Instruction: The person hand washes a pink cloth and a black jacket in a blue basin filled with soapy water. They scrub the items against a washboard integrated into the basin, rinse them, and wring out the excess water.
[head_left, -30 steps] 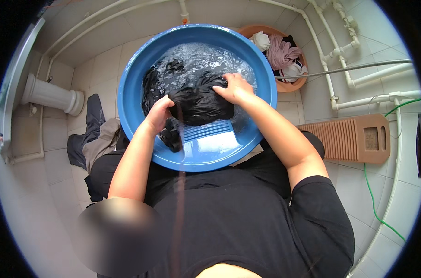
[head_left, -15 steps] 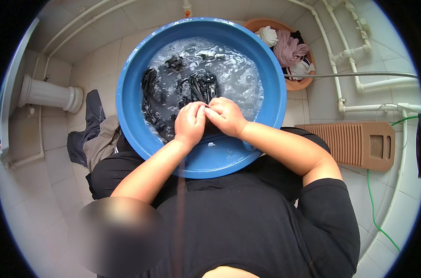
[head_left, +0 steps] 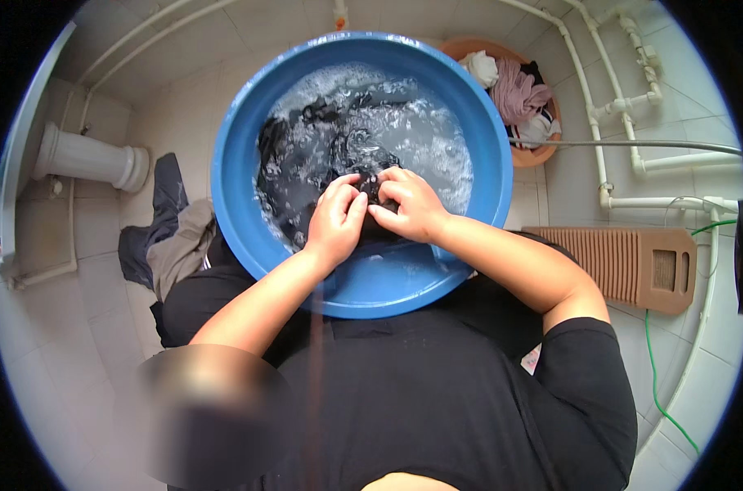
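Note:
A large blue basin [head_left: 226, 204] stands in front of me, holding cloudy, soapy water [head_left: 439, 146] with foam at its edges. Black wet cloth [head_left: 377, 231] lies partly sunk in it, spread toward the left side. Over the near half of the basin, my left hand [head_left: 337, 219] has its fingers curled around a bunched part of this cloth. Close beside it, my right hand [head_left: 410, 208] grips the same bunch, thumb toward the left hand. Dark fabric shows between the two hands; the cloth's full shape is hidden by water and foam.
An orange-brown tub [head_left: 538, 155] with pink, white and dark clothes stands behind right. A brown washboard [head_left: 625, 260] lies at right, near a green hose [head_left: 654, 372]. Dark and grey-brown clothes [head_left: 168, 225] lie left, by a white pedestal [head_left: 89, 159]. White pipes line the walls.
My hands have moved slightly apart and their fingers have loosened around the cloth. The upright twisted folds beyond them have sunk into the water, which now ripples there. The view has shifted a little.

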The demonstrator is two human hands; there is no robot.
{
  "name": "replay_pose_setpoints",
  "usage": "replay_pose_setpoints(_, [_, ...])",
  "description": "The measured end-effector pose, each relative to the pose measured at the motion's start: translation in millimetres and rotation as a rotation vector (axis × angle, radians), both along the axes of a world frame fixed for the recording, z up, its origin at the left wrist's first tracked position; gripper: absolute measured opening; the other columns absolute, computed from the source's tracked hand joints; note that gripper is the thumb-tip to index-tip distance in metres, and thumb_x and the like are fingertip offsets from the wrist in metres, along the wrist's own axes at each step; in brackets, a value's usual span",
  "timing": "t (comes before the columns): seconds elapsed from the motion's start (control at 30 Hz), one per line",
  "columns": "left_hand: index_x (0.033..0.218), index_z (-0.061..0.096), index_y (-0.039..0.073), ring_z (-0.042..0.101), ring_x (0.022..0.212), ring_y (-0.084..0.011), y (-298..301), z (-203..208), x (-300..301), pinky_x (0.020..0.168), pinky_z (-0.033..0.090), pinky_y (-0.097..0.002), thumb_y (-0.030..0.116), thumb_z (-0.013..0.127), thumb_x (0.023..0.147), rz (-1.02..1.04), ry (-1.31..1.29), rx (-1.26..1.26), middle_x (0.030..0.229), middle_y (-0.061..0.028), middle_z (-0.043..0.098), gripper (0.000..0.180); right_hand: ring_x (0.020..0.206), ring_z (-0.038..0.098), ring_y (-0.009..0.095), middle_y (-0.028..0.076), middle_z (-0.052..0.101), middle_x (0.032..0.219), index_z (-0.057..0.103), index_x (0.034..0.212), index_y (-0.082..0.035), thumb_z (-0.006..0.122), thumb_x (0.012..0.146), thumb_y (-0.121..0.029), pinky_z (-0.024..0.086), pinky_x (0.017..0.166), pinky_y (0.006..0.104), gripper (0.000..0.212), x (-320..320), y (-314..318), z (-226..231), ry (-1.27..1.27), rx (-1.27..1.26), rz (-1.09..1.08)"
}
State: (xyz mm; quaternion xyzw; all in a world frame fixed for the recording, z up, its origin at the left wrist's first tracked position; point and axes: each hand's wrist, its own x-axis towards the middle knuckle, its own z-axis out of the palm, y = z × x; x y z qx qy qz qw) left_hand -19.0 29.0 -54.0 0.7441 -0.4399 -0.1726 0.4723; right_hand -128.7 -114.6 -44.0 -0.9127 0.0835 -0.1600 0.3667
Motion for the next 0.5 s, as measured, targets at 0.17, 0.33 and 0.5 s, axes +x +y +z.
replay_pose_setpoints(0.17, [0.084, 0.052, 0.003, 0.056, 0.088, -0.0351, -15.4, -7.9, 11.9, 0.076, 0.044, -0.0406, 0.02, 0.05, 0.087, -0.114, -0.213, 0.312, 0.095, -0.0168, 0.06, 0.018, 0.08, 0.058, 0.034, 0.015, 0.06, 0.077, 0.057, 0.066, -0.007, 0.056, 0.075, -0.033, 0.045, 0.069, 0.0445, 0.028, 14.1, 2.2, -12.2, 0.276, 0.012, -0.089])
replay_pose_setpoints(0.33, [0.1, 0.064, 0.011, 0.05, 0.106, -0.0348, -39.4, -22.5, 42.3, 0.09, 0.038, -0.045, 0.04, 0.046, 0.087, 0.076, -0.399, 0.474, 0.112, -0.0157, 0.055, 0.037, 0.096, 0.056, 0.033, 0.016, 0.057, 0.112, 0.064, 0.099, -0.01, 0.053, 0.078, -0.044, 0.043, 0.086, 0.0431, 0.042, 53.0, -16.6, -23.2, 0.368, -0.229, -0.377])
replay_pose_setpoints(0.5, [0.087, 0.063, 0.003, 0.051, 0.104, -0.0331, -3.0, -20.5, 13.3, 0.094, 0.037, -0.0423, 0.029, 0.05, 0.086, 0.063, -0.006, 0.106, 0.111, -0.0172, 0.057, 0.028, 0.094, 0.056, 0.033, 0.014, 0.061, 0.103, 0.065, 0.084, -0.006, 0.058, 0.074, -0.042, 0.044, 0.083, 0.0419, 0.038, 13.5, 3.8, 0.6, 0.243, 0.129, -0.146])
